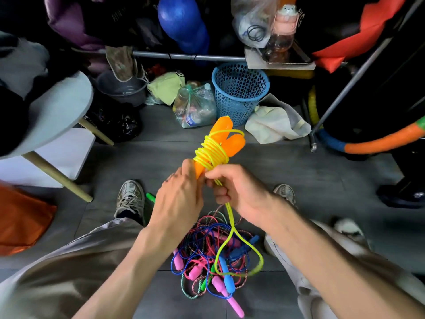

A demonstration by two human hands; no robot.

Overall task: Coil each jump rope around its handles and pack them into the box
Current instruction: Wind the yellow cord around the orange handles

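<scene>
Above the floor [322, 171], the left hand [179, 199] is gripping two orange handles [226, 137] wound with yellow rope [212, 153]. The right hand [234, 187] is pinching the rope's loose loop. Fingers are hiding the handle bases; a tangled rope pile [207, 259] is lying below.

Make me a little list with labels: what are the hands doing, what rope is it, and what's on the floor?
left hand: grips the lower end of the two orange plastic handles
right hand: pinches the yellow-green plastic rope
rope state: many turns coiled round the handles, a loose loop hanging below
floor pile: tangled jump ropes with pink and blue handles between the feet
behind: blue perforated plastic basket
box: not visible
</scene>
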